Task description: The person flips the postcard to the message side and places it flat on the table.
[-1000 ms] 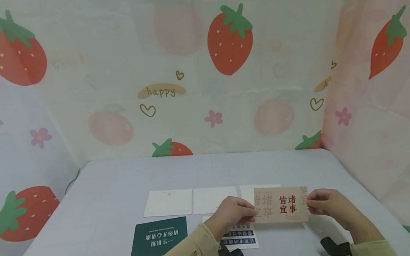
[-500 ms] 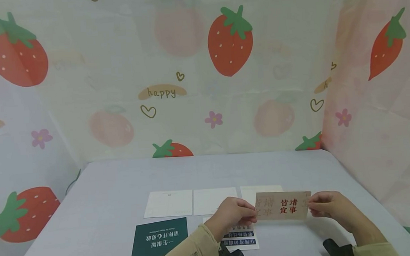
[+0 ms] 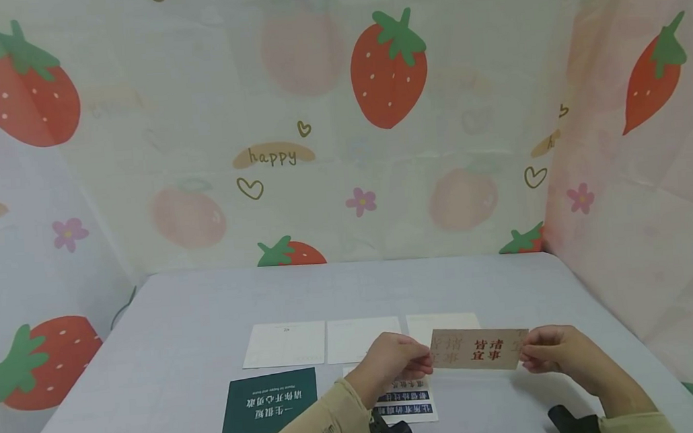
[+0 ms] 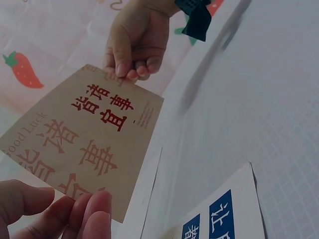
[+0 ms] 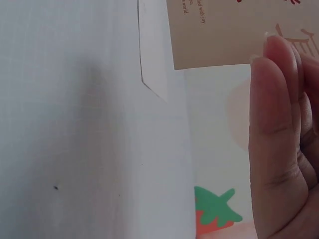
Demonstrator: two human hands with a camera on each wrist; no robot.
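Note:
A tan postcard (image 3: 480, 349) with red and faded orange Chinese characters is held up above the table by both hands. My left hand (image 3: 398, 359) pinches its left edge, and my right hand (image 3: 560, 352) pinches its right edge. The left wrist view shows the printed face of the postcard (image 4: 94, 134) stretched between the left fingers (image 4: 94, 209) and the right hand (image 4: 139, 42). In the right wrist view the right thumb and fingers (image 5: 274, 114) meet at the card's edge. Its face tilts back, its lower edge nearer me.
White cards lie in a row behind: a left one (image 3: 284, 345), a middle one (image 3: 360, 335) and a right one (image 3: 442, 320) partly behind the postcard. In front are a dark green card (image 3: 268, 403) and a card with blue text strips (image 3: 406, 409), partly under my left arm.
The tan postcard has tipped back, so its face looks shorter in the head view. My right hand has shifted slightly right; the cards on the table stay put.

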